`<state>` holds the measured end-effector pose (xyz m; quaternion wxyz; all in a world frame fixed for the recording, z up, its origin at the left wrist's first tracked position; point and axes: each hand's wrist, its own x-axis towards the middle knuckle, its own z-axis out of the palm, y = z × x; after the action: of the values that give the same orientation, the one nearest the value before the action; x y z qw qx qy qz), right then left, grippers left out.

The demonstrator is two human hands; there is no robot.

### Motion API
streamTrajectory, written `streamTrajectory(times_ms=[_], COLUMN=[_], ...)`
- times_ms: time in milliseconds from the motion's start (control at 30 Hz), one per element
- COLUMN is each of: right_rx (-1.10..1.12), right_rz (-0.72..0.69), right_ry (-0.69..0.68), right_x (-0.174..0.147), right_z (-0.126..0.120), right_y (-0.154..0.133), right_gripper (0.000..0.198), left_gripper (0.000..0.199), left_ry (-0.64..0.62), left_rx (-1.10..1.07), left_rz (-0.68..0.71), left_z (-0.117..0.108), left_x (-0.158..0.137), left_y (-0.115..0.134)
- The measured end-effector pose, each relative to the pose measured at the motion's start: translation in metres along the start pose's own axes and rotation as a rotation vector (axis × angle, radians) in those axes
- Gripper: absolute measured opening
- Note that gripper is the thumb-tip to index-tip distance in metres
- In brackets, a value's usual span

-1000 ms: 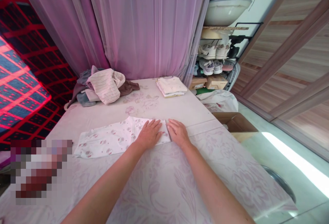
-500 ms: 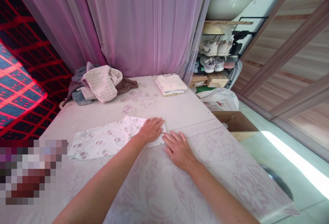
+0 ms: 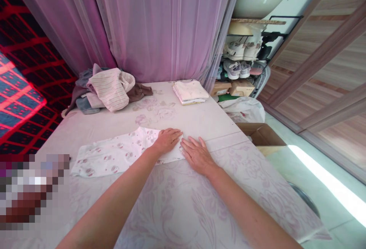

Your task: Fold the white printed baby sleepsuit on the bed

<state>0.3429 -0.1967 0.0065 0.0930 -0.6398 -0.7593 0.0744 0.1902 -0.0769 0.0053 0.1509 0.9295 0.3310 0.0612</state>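
Observation:
White pants [image 3: 111, 155] with small printed figures lie flattened sideways on the bed, doubled over lengthwise. My left hand [image 3: 168, 140] rests palm down on the right-hand part of them, its fingers stretched out and hiding some of the cloth. At their right end lies my right hand [image 3: 198, 155], fingers spread, its fingertips on or against the edge of the cloth and the palm over the bedsheet [image 3: 177, 211]. Neither hand grips anything.
A rumpled clothes pile [image 3: 110, 89] is at the back left, and a neat folded stack [image 3: 190, 91] at the back right. Purple curtains [image 3: 162, 28] hang behind. Right of the bed are a shoe rack [image 3: 243, 60], a cardboard box [image 3: 261, 134] and a metal basin [image 3: 304, 199].
Both hands stay flat at the right end of the pants, with only a slight shift of the right hand. The whole view has moved a little.

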Motion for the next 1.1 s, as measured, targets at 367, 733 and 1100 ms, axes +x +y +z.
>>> streamTrajectory(times_ms=[367, 733, 1100], right_rx=[-0.022, 0.174, 0.045], right_rz=[-0.057, 0.164, 0.125], right_ry=[0.018, 0.334, -0.134], right_x=[-0.039, -0.045, 0.058], right_z=[0.002, 0.009, -0.006], right_y=[0.0, 0.024, 0.032], right_gripper=[0.042, 0.042, 0.096], left_gripper=[0.056, 0.044, 0.043], left_ry=[-0.017, 0.169, 0.199], left_rx=[0.038, 0.075, -0.019], left_rz=[-0.064, -0.026, 0.076], left_z=[0.0, 0.007, 0.029], left_x=[-0.004, -0.036, -0.081], left_y=[0.006, 0.037, 0.065])
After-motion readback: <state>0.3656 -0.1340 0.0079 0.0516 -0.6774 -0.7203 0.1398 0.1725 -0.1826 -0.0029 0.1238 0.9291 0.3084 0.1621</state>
